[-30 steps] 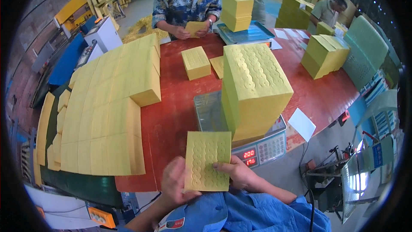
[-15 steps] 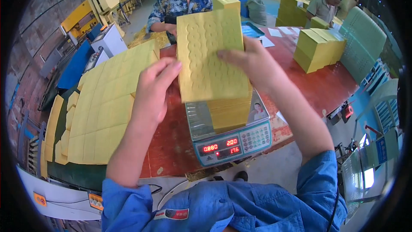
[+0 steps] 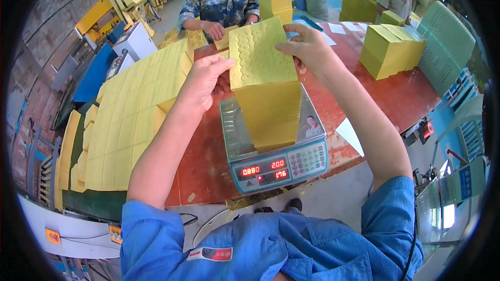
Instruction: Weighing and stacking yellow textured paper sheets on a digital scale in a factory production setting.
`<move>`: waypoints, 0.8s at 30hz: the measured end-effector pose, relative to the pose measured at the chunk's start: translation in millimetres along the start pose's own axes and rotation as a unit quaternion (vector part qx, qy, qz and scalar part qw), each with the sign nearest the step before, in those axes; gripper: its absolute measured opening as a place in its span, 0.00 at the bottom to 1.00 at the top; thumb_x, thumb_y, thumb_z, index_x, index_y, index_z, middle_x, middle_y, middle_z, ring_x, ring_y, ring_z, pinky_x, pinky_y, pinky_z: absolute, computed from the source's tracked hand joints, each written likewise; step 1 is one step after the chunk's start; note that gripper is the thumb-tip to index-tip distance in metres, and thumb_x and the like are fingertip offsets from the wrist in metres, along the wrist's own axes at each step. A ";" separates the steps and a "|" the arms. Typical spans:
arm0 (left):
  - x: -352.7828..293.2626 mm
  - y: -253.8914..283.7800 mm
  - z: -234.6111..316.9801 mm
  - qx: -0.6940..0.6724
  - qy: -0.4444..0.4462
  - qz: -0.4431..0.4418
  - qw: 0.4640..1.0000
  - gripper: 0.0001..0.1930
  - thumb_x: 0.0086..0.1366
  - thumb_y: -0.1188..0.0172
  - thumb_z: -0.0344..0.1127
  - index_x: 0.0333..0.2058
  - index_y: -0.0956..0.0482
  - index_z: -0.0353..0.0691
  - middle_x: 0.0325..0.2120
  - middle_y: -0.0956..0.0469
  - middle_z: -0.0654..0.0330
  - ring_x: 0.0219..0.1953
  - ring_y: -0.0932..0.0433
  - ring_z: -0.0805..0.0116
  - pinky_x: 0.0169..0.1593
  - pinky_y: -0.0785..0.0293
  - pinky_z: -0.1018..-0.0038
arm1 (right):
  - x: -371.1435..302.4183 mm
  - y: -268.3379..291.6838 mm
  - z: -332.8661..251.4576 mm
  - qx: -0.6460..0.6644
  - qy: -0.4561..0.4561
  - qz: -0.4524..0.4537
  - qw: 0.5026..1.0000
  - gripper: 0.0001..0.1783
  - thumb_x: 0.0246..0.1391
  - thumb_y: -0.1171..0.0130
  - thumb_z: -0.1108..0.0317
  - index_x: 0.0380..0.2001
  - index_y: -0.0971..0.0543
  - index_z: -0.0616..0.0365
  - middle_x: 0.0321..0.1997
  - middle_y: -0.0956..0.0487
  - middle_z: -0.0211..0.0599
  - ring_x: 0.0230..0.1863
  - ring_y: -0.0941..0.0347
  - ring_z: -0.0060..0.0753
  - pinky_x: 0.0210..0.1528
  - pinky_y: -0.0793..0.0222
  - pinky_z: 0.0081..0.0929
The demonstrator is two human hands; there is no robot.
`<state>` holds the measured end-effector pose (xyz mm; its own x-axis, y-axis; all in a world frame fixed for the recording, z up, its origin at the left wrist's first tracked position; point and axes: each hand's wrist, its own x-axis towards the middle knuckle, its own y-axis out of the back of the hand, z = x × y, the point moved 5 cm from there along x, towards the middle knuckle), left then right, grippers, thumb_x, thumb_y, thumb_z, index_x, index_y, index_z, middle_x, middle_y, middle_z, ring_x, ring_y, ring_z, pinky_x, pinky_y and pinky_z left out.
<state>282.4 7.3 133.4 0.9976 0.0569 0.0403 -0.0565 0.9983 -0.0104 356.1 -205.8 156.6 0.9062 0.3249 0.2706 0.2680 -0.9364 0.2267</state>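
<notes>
A stack of yellow paper (image 3: 268, 114) stands on the pan of a digital scale (image 3: 312, 164) with lit red digits. On top of the stack lies a yellow sheet (image 3: 263, 57) marked with rows of curved, coin-like cuts; whether it is one sheet or a thin bundle I cannot tell. My left hand (image 3: 203, 80) pinches its left edge, thumb on top. At its far right corner, my right hand (image 3: 307, 49) grips the edge with the thumb over the top and the other fingers partly hidden.
Opposite me a person in camouflage (image 3: 216, 0) rests a hand by another yellow piece. Yellow paper blocks (image 3: 125, 119) cover the left side. More stacks (image 3: 390, 49) stand at right, near a green perforated chair back (image 3: 442, 47). White sheets (image 3: 351, 135) lie on the red table (image 3: 198, 177).
The cut sheet, held tilted up toward me before, has come down level onto the stack. My hands have moved with it. The opposite person's hand has come forward over the table.
</notes>
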 end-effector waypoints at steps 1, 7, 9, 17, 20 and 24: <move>-1.7 -1.9 1.0 0.000 0.002 0.002 1.000 0.08 0.62 0.40 0.40 0.26 0.24 0.47 0.19 0.25 0.69 0.18 0.32 0.80 0.22 0.40 0.80 | -1.1 -1.3 1.4 0.001 -0.001 -0.002 1.000 0.28 0.50 0.36 0.71 0.54 0.30 0.68 0.29 0.21 0.36 0.18 0.31 0.17 0.16 0.41 0.16; -4.3 -2.3 -0.6 0.019 -0.002 0.002 1.000 0.09 0.63 0.41 0.39 0.25 0.25 0.47 0.18 0.26 0.70 0.18 0.32 0.82 0.22 0.39 0.81 | -6.2 -0.5 7.4 0.026 0.042 0.035 0.998 0.29 0.50 0.37 0.72 0.56 0.31 0.67 0.29 0.22 0.35 0.20 0.32 0.17 0.17 0.41 0.17; -5.3 -4.5 0.1 0.031 -0.007 0.006 0.999 0.09 0.64 0.42 0.39 0.24 0.25 0.47 0.18 0.26 0.71 0.18 0.32 0.82 0.22 0.39 0.82 | -6.2 1.7 10.4 -0.024 0.068 0.043 0.996 0.28 0.51 0.37 0.73 0.55 0.31 0.66 0.27 0.23 0.33 0.20 0.32 0.17 0.18 0.41 0.18; 0.6 -11.5 -5.1 0.070 -0.057 0.029 0.995 0.10 0.64 0.43 0.38 0.23 0.27 0.46 0.17 0.30 0.72 0.19 0.34 0.83 0.23 0.40 0.82 | -1.8 7.6 32.0 -0.096 0.081 0.078 0.989 0.28 0.46 0.33 0.66 0.51 0.26 0.65 0.26 0.22 0.36 0.28 0.26 0.25 0.34 0.29 0.26; 6.8 -6.2 -14.3 0.115 -0.102 0.045 0.987 0.12 0.66 0.45 0.37 0.23 0.28 0.44 0.18 0.31 0.72 0.21 0.36 0.85 0.25 0.40 0.82 | -3.6 4.9 35.8 -0.109 0.106 0.097 0.984 0.26 0.47 0.34 0.65 0.50 0.24 0.63 0.25 0.22 0.36 0.28 0.26 0.25 0.33 0.29 0.26; 1.4 -1.6 -12.3 0.410 -0.281 0.143 0.856 0.15 0.68 0.47 0.41 0.27 0.26 0.37 0.18 0.27 0.67 0.23 0.27 0.79 0.26 0.33 0.75 | -9.5 0.7 32.4 -0.114 0.107 0.110 0.982 0.22 0.52 0.37 0.63 0.48 0.23 0.63 0.26 0.22 0.37 0.27 0.27 0.25 0.34 0.29 0.26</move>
<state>284.4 5.7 121.2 0.7746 0.0644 0.6292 -0.5338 0.6001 0.5958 358.2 -213.8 123.8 0.8380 0.1621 0.5210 -0.0278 -0.9410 0.3374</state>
